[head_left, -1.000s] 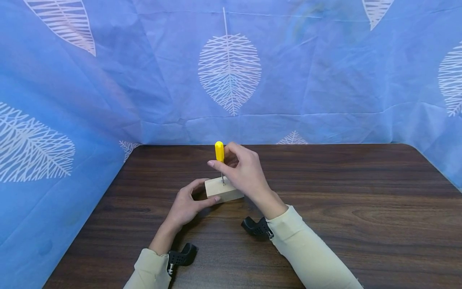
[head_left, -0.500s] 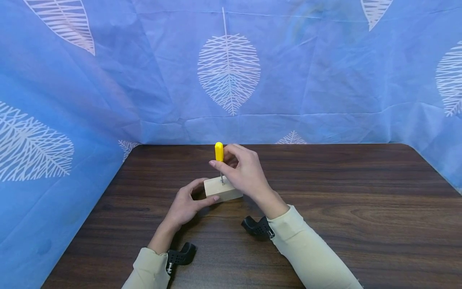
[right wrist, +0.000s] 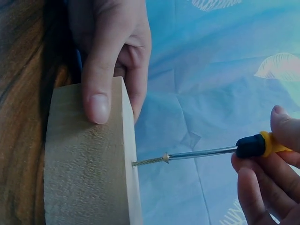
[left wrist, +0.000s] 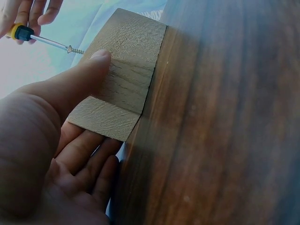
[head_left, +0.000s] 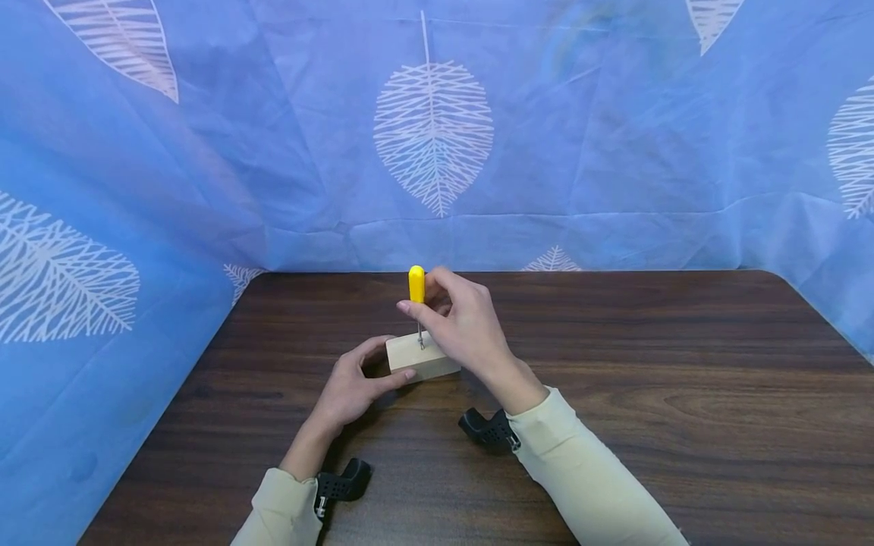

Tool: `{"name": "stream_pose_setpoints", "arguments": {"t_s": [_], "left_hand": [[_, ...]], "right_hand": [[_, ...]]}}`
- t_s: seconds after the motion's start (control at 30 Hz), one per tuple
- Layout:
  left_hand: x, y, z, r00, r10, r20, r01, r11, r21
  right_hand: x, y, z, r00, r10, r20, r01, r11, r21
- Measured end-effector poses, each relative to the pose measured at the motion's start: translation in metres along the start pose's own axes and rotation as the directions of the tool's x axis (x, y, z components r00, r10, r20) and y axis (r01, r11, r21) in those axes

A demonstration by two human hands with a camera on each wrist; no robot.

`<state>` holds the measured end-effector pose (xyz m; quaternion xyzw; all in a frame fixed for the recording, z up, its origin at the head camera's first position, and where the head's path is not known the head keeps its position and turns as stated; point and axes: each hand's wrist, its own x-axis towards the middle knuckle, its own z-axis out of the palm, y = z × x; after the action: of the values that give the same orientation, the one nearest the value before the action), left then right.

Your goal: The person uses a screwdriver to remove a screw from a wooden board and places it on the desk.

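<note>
A pale wooden block (head_left: 423, 367) lies on the table, and my left hand (head_left: 353, 387) grips its left end between thumb and fingers. From the block's top face stands a screw (right wrist: 151, 161), its tip in the wood and most of its thread exposed. The tip of a screwdriver (head_left: 416, 284) meets the screw head; its handle is yellow and black, its shaft (right wrist: 201, 153) metal. My right hand (head_left: 467, 322) pinches that handle with thumb and fingers, holding the screwdriver upright. The right hand hides the block's far right end in the head view.
The dark wood-grain table (head_left: 649, 402) spreads around both hands. Behind and to the left hangs a blue cloth (head_left: 307, 136) with white leaf prints. A black wrist mount (head_left: 344, 480) sits on the left cuff, another black mount (head_left: 486, 430) on the right one.
Both hands keep their places on the block and the screwdriver. The screwdriver's handle has shifted only very slightly; any turning of it is too small to tell.
</note>
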<state>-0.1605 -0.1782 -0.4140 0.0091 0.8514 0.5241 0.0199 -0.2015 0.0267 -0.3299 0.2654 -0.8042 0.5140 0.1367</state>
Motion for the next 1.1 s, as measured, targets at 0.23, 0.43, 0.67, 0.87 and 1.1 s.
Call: {"name": "stream_pose_setpoints", "arguments": {"t_s": [0.23, 0.43, 0.67, 0.87, 1.1], "left_hand": [[-0.0001, 0.0009, -0.0011, 1.000, -0.002, -0.006, 0.002, 1.000, 0.008], [-0.0023, -0.0027, 0.0007, 1.000, -0.015, -0.012, 0.015, 1.000, 0.016], [-0.0015, -0.0019, 0.0016, 1.000, 0.005, -0.001, -0.005, 1.000, -0.004], [0.0001, 0.0020, 0.0011, 1.000, 0.007, -0.008, -0.007, 1.000, 0.003], [-0.0007, 0.0016, 0.0013, 1.000, 0.001, -0.013, -0.001, 1.000, 0.003]], "right_hand": [[-0.0006, -0.0029, -0.0021, 0.999, -0.012, 0.029, 0.014, 0.999, -0.042], [-0.0049, -0.0004, 0.0017, 0.999, 0.022, 0.022, -0.023, 1.000, 0.003], [-0.0036, 0.0017, 0.0024, 0.999, -0.051, -0.007, 0.051, 0.998, -0.040], [-0.0019, 0.0000, -0.0009, 0.997, -0.080, 0.005, 0.080, 0.994, -0.072], [-0.0035, -0.0014, -0.0016, 0.999, -0.040, 0.022, 0.041, 0.998, -0.041]]}}
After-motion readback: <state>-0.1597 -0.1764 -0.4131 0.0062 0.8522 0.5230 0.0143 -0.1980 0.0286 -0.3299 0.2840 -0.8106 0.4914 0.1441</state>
